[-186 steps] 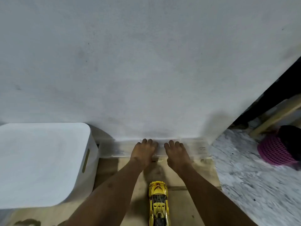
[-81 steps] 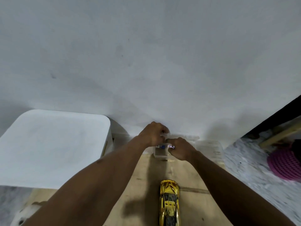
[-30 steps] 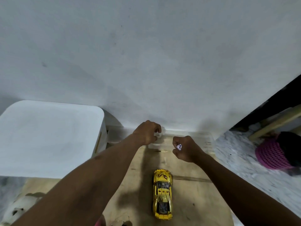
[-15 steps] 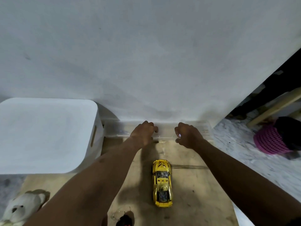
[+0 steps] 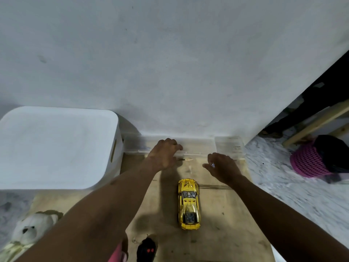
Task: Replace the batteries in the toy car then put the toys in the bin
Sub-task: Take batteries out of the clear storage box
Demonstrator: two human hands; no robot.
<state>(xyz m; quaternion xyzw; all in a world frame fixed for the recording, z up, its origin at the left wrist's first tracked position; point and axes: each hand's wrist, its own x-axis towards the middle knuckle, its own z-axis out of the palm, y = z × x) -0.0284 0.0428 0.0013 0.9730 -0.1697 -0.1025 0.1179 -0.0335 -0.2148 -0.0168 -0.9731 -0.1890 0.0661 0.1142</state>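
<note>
I log right hand (image 5: 222,170) pulled back off clear box (image 5: 198,146) toward board's (image 5: 226,214) near edge, small glinting item (image 5: 213,164) pinched in it. Left hand's (image 5: 164,156) fist has loosened over the box's front rim.

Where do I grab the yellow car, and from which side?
Across its narrow middle, from above, pinching both long sides. The car sits upright, nose toward the wall, sides clear. Probably the left hand: the right hand pinches a small item.
</note>
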